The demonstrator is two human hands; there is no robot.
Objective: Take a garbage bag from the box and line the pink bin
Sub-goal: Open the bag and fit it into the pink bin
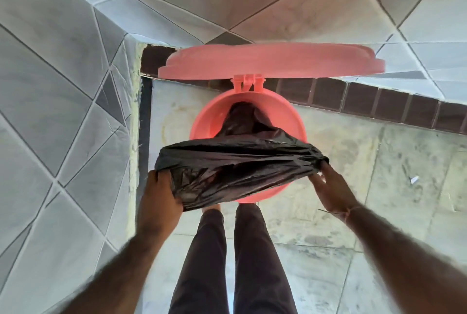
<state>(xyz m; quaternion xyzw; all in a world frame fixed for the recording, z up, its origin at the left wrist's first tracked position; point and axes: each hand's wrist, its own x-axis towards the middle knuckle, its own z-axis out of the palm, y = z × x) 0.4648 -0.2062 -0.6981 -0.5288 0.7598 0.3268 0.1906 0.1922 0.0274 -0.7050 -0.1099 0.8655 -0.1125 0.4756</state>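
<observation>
Head view, both hands gripping crinkled glossy black bag point(235, 162), left point(161, 194), right point(328, 187), over round pink plastic bin point(202, 121)

Garbage bag point(235, 162): thin black plastic, crinkled, glossy. Pink bin point(202, 124) and lid point(265, 60): smooth plastic, slight sheen. Floor point(379, 174): stained, matt tile. Wall point(63, 86): smooth grey tile.

Soft, even daylight fills my view, with no hard shadows. The wide lens bends the wall tiles point(63, 86) at the edges, and my forearms point(121, 263) smear with blur. Faint sheen glints off the black bag point(235, 162).
</observation>
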